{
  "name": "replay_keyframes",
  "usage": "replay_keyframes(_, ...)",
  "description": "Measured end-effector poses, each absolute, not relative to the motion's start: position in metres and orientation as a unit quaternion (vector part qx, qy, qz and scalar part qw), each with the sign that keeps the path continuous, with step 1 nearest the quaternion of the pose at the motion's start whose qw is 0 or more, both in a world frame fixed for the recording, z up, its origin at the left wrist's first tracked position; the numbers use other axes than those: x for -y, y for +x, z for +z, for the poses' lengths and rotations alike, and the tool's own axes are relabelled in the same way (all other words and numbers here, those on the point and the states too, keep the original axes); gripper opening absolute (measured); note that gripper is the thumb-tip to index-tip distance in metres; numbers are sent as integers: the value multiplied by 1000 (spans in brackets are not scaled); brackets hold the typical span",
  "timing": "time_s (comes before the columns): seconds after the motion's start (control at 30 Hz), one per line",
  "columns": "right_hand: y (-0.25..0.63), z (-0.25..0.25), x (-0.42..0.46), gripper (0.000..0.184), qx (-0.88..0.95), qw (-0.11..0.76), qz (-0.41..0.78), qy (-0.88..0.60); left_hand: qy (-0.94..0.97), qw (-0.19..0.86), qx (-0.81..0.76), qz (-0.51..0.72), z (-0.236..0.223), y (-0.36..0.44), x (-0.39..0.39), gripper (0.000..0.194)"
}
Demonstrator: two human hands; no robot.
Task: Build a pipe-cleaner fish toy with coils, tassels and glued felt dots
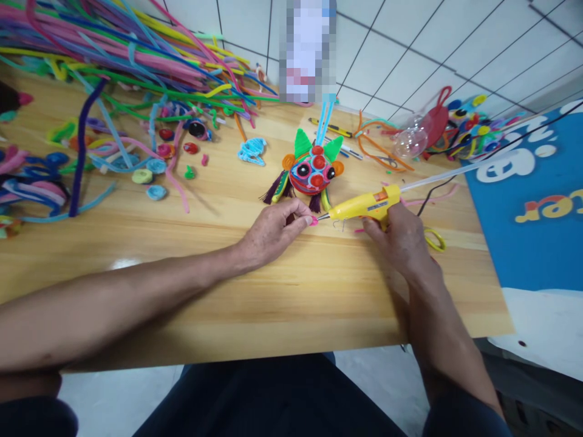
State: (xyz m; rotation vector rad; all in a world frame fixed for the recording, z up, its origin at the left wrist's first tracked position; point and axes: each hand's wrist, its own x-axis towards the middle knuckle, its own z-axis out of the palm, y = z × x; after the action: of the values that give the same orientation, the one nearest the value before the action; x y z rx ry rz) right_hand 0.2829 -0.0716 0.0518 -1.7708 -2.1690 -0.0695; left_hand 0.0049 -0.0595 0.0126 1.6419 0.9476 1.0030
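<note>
Between the thumb and fingers of my left hand (277, 233) is a small pink piece (314, 221), mostly covered by the fingertips. My right hand (403, 237) is wrapped round the handle of a yellow hot glue gun (364, 205), with a long clear glue stick (437, 175) sticking out of its back. The gun's metal nozzle touches or nearly touches the pink piece. Just beyond my left hand stands a colourful animal head (310, 170) of coiled pipe cleaners, with green ears, red round parts, dark eyes and dark tassels.
Many pipe cleaners (136, 54) lie heaped at the back left, with coiled bits in front. A blue pipe-cleaner shape (252, 151), a yellow cutter knife (334, 128) and yellow scissor handles (435, 239) lie around. A black cord (430, 195) runs right towards a blue sign (532, 200).
</note>
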Motion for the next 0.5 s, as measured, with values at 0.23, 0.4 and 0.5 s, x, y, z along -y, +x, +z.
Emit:
replay_keyframes(0.23,283,52,70,24,759,177,-32,-626,687,463,-382,410,11,4,59,12)
replay_keyframes(0.4,281,48,72,24,774,178,-39,-607,706,443,-373,407,8,4,59,11)
replay_keyframes(0.5,282,47,72,21,783,178,-37,-595,712,436,-371,406,6,4,59,10)
